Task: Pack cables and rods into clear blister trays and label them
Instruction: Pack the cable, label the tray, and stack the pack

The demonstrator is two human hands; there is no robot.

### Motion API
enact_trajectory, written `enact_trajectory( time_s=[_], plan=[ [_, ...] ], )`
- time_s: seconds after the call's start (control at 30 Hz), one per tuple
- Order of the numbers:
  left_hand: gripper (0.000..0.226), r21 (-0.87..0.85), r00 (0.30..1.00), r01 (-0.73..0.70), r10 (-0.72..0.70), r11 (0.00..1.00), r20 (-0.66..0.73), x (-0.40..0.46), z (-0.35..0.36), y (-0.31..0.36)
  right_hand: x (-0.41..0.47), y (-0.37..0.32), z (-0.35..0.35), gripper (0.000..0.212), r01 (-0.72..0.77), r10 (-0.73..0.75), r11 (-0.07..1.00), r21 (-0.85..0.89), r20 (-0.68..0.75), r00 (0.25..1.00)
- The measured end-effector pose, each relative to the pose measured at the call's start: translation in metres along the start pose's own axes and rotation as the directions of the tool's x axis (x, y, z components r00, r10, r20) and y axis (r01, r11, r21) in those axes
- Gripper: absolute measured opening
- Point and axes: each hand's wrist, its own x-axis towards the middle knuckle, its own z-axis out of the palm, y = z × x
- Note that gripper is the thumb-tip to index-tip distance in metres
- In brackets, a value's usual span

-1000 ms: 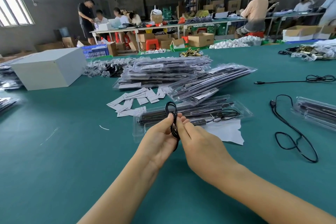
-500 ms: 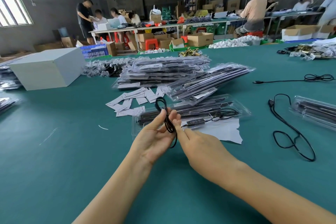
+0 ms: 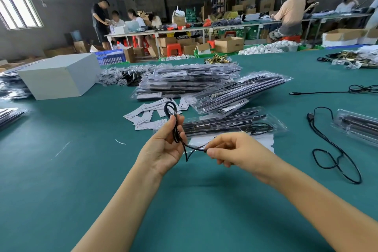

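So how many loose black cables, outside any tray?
3: one held in the left hand and right hand, one on the table at right, one far right. Others may be hidden.

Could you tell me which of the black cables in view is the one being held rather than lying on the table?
The looped cable between the left hand and right hand; the other two lie loose at right.
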Motion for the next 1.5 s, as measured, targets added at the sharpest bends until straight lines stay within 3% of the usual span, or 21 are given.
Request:
enact_trajectory(
  time_s=[0.13,0.37,0.63,0.83,0.97,1.13,1.23,1.3,1.4,1.5],
  plan=[
    [0.022,0.225,1.0,-0.013,0.017,0.974,-0.015,-0.001,0.0,-0.004,0.001,-0.003,-0.012,0.013,0.047,-0.042,0.996,0.072,-0.068,0.997],
    [0.02,0.558,0.999,-0.029,0.008,0.829,0.039,-0.003,-0.001,-0.019,0.003,-0.004,-0.015,0.022,0.159,-0.13,0.971,0.177,-0.165,0.978],
    [0.041,0.599,0.987,-0.018,-0.081,0.8,0.138,-0.007,0.002,-0.028,0.004,-0.005,-0.017,0.019,0.12,-0.083,0.931,0.345,-0.119,0.989],
    [0.027,0.666,0.973,-0.04,-0.121,0.745,0.194,-0.007,0.002,-0.025,0.006,0.0,-0.012,0.03,0.167,-0.112,0.93,0.326,-0.182,0.977],
    [0.025,0.684,0.963,-0.027,-0.165,0.729,0.215,-0.009,0.003,-0.025,0.005,0.0,-0.013,0.046,0.154,-0.129,0.964,0.215,-0.126,0.984],
    [0.026,0.736,0.938,-0.024,-0.24,0.677,0.252,-0.01,0.002,-0.024,0.004,0.002,-0.019,0.027,0.088,-0.09,0.989,0.118,0.017,0.996],
    [0.02,0.746,0.925,-0.063,-0.241,0.663,0.293,-0.01,0.001,-0.023,0.004,0.001,-0.02,0.011,0.145,-0.145,0.988,0.059,-0.002,0.989],
    [0.02,0.787,0.925,-0.148,-0.198,0.599,0.325,-0.012,0.002,-0.022,0.005,0.001,-0.019,0.009,0.168,-0.168,0.986,-0.004,-0.062,0.984],
    [0.02,0.866,0.928,-0.315,-0.067,0.387,0.367,-0.015,0.006,-0.022,0.007,0.003,-0.014,0.011,0.175,-0.181,0.983,-0.058,-0.127,0.975],
    [0.014,0.901,0.932,-0.361,0.066,0.242,0.356,-0.014,0.006,-0.023,0.009,0.004,-0.013,0.015,0.155,-0.141,0.986,0.066,-0.175,0.974]
  ],
)
